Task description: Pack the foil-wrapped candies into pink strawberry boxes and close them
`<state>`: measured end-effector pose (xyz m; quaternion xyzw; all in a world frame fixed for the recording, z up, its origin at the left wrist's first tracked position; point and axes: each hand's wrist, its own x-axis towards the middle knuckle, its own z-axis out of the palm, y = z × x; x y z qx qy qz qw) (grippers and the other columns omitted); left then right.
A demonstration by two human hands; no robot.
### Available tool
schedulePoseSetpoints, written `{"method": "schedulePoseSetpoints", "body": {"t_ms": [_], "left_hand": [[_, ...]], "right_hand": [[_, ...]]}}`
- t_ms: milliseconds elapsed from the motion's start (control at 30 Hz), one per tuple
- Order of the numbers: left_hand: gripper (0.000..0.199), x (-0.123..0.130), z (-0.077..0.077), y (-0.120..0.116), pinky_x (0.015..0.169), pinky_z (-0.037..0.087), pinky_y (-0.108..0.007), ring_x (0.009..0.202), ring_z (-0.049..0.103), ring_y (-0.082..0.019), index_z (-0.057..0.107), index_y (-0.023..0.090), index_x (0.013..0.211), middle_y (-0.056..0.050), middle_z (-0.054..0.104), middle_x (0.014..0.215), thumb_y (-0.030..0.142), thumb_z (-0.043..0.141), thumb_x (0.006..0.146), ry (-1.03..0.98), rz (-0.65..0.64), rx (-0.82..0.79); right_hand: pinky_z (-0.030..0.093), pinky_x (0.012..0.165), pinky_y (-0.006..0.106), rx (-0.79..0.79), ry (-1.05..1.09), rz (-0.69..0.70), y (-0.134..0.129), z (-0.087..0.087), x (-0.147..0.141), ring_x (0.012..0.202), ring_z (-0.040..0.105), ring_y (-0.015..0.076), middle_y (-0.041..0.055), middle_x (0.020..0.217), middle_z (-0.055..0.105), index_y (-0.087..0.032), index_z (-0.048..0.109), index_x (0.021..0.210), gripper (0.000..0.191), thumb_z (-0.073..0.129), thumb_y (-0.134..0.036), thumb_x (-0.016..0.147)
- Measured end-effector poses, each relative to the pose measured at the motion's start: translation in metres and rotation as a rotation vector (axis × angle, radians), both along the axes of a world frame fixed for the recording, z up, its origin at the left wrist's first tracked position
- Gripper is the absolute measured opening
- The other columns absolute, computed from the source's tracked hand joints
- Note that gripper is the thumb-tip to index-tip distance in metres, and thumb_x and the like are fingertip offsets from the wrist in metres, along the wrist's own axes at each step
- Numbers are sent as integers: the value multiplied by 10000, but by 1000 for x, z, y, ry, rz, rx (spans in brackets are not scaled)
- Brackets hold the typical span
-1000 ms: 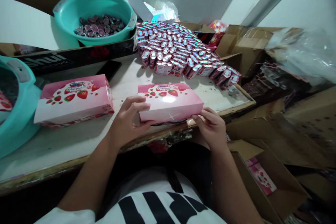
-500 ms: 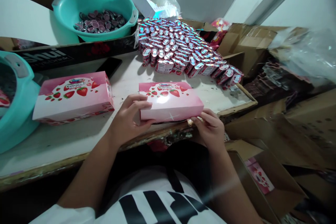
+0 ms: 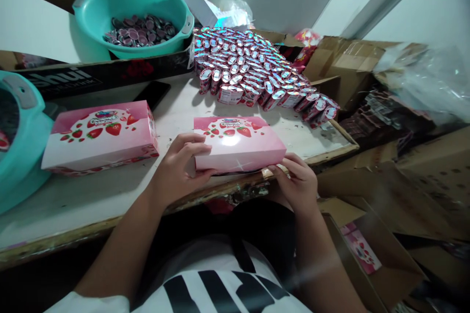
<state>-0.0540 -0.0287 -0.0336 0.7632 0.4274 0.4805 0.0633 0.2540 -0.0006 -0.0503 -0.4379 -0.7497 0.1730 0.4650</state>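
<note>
A pink and white carton printed with strawberries (image 3: 238,144) lies at the table's front edge, between my two hands. My left hand (image 3: 179,164) grips its left end, fingers on the top and thumb at the lower front edge. At the right front corner, my right hand (image 3: 297,178) has its fingers closed on the carton's edge; part of the fingers is hidden. A second strawberry carton (image 3: 99,137) stands to the left, with no hand on it. Behind the held carton stand many small shiny strawberry packs (image 3: 253,66) in close rows.
A turquoise tub (image 3: 91,14) of small round caps (image 3: 143,29) stands at the back left. Another turquoise tub (image 3: 25,156) is at the far left. A dark phone (image 3: 152,94) lies behind the second carton. Cardboard boxes (image 3: 382,254) crowd the right side; one holds a pink carton (image 3: 362,249).
Both hands keep their hold on the carton. My right hand has shifted slightly right and down at its corner; otherwise the view moves only a little.
</note>
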Motion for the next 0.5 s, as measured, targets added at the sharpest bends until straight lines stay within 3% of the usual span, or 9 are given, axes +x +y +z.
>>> {"method": "schedulePoseSetpoints", "body": {"t_ms": [200,500], "left_hand": [[455,-1,1,-1,1032,532,-377,1202,592,-222,594,241,1190,-82,592,1265,243,818,794,2,2,-8],[434,-4,1,1,1026,527,-363,1174,609,-213,607,239,1172,-73,607,1247,250,823,796,13,-24,19]], "right_hand": [[553,807,349,7,14,-26,0,-1,-4,874,657,217,53,953,700,-259,770,963,76,710,-278,920],[562,883,343,-51,37,54,-4,-4,-1,994,656,216,73,1086,680,-246,768,972,147,621,-256,977]]}}
